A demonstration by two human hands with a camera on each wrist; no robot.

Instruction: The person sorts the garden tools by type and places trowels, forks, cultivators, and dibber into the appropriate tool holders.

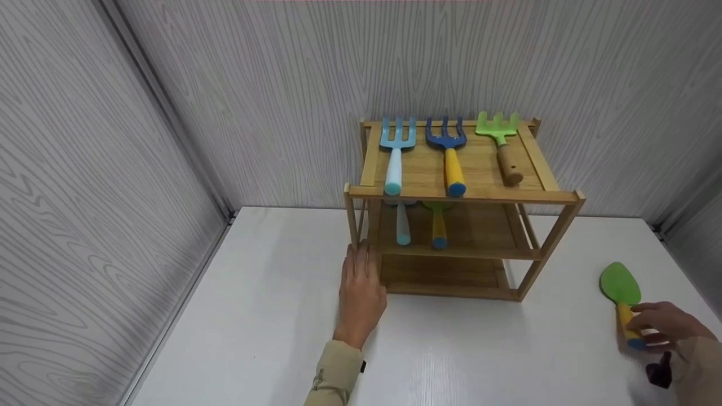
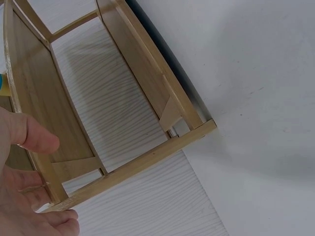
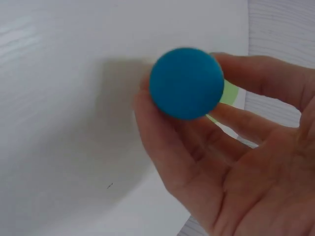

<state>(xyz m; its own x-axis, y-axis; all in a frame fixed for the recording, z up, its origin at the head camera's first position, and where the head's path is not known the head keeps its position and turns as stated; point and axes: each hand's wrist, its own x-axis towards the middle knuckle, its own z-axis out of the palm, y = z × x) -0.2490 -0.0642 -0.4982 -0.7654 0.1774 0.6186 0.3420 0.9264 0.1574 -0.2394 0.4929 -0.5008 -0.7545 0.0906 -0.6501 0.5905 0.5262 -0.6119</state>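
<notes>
A green-bladed hand trowel (image 1: pixel 620 285) with a yellow handle and blue end cap is at the right of the table. My right hand (image 1: pixel 663 324) pinches its handle; the right wrist view shows the round blue cap (image 3: pixel 187 83) between thumb and fingers. My left hand (image 1: pixel 362 299) is at the front left post of a three-tier wooden rack (image 1: pixel 462 196), thumb on one side and fingers on the other in the left wrist view. On the top tier lie a light-blue hand fork (image 1: pixel 397 144), a dark-blue fork with yellow handle (image 1: pixel 453 163) and a green fork with wooden handle (image 1: pixel 498 132).
On the middle tier lie a tool with a pale handle (image 1: pixel 403 225) and one with a yellow handle (image 1: pixel 439 225), their heads partly hidden by the top tier. The rack stands on a white table (image 1: pixel 271 316), with wood-grain panels (image 1: pixel 282 84) behind and at both sides.
</notes>
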